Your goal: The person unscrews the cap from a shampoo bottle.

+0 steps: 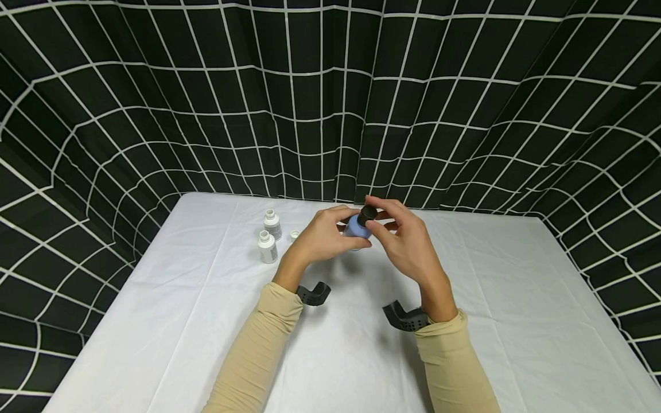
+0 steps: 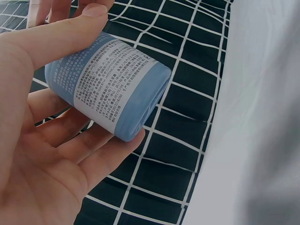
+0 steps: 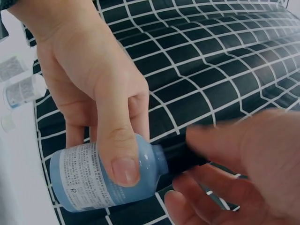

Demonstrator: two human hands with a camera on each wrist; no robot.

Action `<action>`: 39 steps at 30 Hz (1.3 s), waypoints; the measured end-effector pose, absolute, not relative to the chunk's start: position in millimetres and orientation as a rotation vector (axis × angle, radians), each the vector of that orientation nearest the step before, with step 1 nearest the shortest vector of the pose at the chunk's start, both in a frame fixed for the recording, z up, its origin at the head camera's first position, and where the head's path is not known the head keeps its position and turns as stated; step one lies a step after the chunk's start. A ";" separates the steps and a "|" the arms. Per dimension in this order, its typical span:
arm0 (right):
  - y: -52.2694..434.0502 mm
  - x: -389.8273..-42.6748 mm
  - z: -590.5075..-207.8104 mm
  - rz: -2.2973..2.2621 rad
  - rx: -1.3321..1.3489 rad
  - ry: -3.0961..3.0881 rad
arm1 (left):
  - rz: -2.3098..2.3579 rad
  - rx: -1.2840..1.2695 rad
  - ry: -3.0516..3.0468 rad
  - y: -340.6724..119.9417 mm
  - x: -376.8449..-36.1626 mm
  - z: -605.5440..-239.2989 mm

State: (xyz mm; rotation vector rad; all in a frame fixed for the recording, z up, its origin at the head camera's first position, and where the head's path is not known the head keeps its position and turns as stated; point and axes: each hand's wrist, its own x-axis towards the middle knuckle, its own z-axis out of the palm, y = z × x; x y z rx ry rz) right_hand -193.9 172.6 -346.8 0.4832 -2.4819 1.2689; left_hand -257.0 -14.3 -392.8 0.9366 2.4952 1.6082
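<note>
Left hand (image 1: 322,238) grips small blue plastic bottle with white label (image 1: 356,228), held above white-clothed table (image 1: 516,321). Right hand (image 1: 405,241) pinches its dark round cap (image 1: 367,214). Two white capless bottles (image 1: 269,236) stand well left.

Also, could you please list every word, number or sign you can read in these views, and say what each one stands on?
Blue bottle, held in the left hand: its white label carries dense small print, too small to read.
Same label in the right wrist view: one mark like "p"; the rest is blurred.
Two white bottles on the table: labels too small to read.
Black cap, gripped by the right hand: no text visible.
</note>
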 end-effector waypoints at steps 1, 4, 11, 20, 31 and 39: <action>172.3 -194.0 -346.6 1.274 0.468 -2.479 | 1.607 0.935 2.497 -14.0 -257.0 -392.9; 171.2 -195.0 -347.8 1.292 0.382 -2.468 | 1.601 0.933 2.499 -12.8 -256.9 -393.2; 169.0 -198.4 -351.8 1.280 0.174 -2.505 | 1.568 0.969 2.509 -10.7 -257.1 -396.0; 167.8 -196.7 -351.1 1.286 0.231 -2.499 | 1.573 0.974 2.474 -10.2 -257.8 -397.6; 170.4 -194.1 -346.0 1.297 0.416 -2.517 | 1.547 0.918 2.494 -14.4 -259.0 -394.4; 169.7 -195.6 -348.1 1.177 0.275 -2.587 | 1.462 0.919 2.555 -12.2 -259.1 -397.6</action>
